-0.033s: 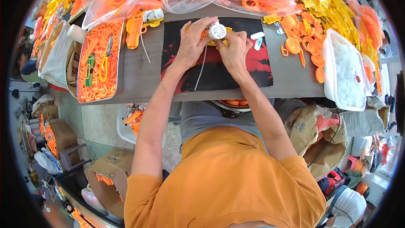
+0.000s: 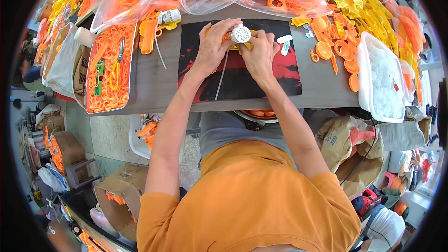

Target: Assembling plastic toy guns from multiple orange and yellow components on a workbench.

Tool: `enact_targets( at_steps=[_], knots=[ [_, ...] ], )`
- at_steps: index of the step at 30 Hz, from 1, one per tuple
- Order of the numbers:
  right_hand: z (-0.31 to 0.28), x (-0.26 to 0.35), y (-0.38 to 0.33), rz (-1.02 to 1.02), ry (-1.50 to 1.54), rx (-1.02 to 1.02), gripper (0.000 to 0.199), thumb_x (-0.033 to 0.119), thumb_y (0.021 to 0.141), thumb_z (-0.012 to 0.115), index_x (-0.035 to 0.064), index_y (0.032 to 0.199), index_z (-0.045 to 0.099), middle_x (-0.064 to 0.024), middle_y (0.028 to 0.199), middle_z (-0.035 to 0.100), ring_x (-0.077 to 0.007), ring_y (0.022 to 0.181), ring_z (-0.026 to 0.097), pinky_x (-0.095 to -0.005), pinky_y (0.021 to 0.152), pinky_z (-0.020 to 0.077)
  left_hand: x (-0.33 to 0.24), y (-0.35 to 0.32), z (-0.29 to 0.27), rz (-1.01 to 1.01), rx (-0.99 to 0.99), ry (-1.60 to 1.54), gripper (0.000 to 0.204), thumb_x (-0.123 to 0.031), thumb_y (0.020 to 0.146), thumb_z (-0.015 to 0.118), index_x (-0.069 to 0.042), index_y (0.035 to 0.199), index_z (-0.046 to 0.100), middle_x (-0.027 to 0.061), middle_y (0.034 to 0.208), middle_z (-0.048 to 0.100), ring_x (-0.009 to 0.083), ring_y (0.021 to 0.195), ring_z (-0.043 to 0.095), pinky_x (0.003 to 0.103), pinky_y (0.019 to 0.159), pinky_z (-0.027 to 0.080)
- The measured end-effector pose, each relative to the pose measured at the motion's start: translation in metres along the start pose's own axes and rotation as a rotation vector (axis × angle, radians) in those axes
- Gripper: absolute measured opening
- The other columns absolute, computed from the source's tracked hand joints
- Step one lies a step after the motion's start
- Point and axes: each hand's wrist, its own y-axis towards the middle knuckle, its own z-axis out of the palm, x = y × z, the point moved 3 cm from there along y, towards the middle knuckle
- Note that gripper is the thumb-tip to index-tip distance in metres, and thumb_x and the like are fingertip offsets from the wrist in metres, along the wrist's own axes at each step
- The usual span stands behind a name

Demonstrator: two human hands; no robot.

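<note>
Over the dark red-and-black mat (image 2: 275, 84), both hands hold a small plastic assembly between them. Its top is a white round cap (image 2: 241, 34) with an openwork pattern; orange and yellow plastic shows around and below it. My left hand (image 2: 213, 46) is closed around the assembly's left side. On the other side, my right hand (image 2: 257, 55) pinches the yellow part with bent fingers, whose tips are partly hidden. A thin white tube (image 2: 222, 77) runs down from beside the left hand across the mat. Two small white and blue pieces (image 2: 284, 45) lie right of my right hand.
To the left stands a tray of orange parts (image 2: 110, 105) holding scissors (image 2: 120, 51) and a green-handled tool (image 2: 99, 77). Orange round parts (image 2: 345, 49) lie at right, beside a white tub (image 2: 366, 79) of translucent pieces. Clear bags (image 2: 205, 0) of orange parts line the back.
The fingers of my right hand have shifted slightly upward beside the white cap. My left hand and the assembly stay almost where they were.
</note>
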Motion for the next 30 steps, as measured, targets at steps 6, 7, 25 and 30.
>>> enact_targets(
  at_steps=[6, 7, 25, 30],
  knots=[
    [0.008, -0.011, 0.006, 0.137, 0.222, 0.165, 0.018, 0.018, 0.079, 0.073, 0.0064, 0.093, 0.073, -0.0101, 0.081, 0.071, -0.0222, 0.076, 0.066, -0.0377, 0.085, 0.0388, 0.005, -0.003, 0.000, -0.036, 0.000, -0.040, 0.041, -0.019, 0.093, 0.057, -0.015, 0.133, 0.049, 0.0006, 0.132, 0.058, 0.0189, 0.123, 0.051, 0.044, 0.110, 0.022],
    [0.010, -0.014, 0.005, 0.141, 0.223, 0.163, 0.018, 0.018, 0.079, 0.073, 0.0064, 0.093, 0.073, -0.0101, 0.081, 0.071, -0.0222, 0.076, 0.066, -0.0377, 0.085, 0.0388, 0.003, -0.001, 0.000, -0.035, 0.005, -0.041, 0.041, -0.019, 0.093, 0.057, -0.015, 0.133, 0.049, 0.0006, 0.132, 0.058, 0.0189, 0.123, 0.051, 0.044, 0.110, 0.022],
    [0.001, -0.018, 0.019, 0.176, -0.003, 0.289, 0.032, 0.026, 0.072, 0.075, 0.0046, 0.095, 0.071, -0.0144, 0.089, 0.068, -0.0326, 0.082, 0.064, -0.0498, 0.083, 0.0391, -0.006, 0.000, 0.005, -0.026, 0.068, 0.142, 0.039, -0.019, 0.090, 0.061, -0.019, 0.128, 0.056, 0.0001, 0.125, 0.060, 0.0176, 0.123, 0.051, 0.046, 0.111, 0.022],
    [-0.031, -0.018, 0.007, -0.196, 0.119, 0.108, 0.064, 0.025, 0.071, 0.078, 0.0091, 0.128, 0.053, -0.0186, 0.124, 0.055, -0.0324, 0.116, 0.052, -0.0490, 0.104, 0.0299, -0.006, 0.001, 0.003, -0.032, 0.066, 0.144, 0.040, -0.020, 0.089, 0.062, -0.019, 0.129, 0.056, 0.0000, 0.125, 0.060, 0.0179, 0.123, 0.051, 0.046, 0.111, 0.022]
  ],
)
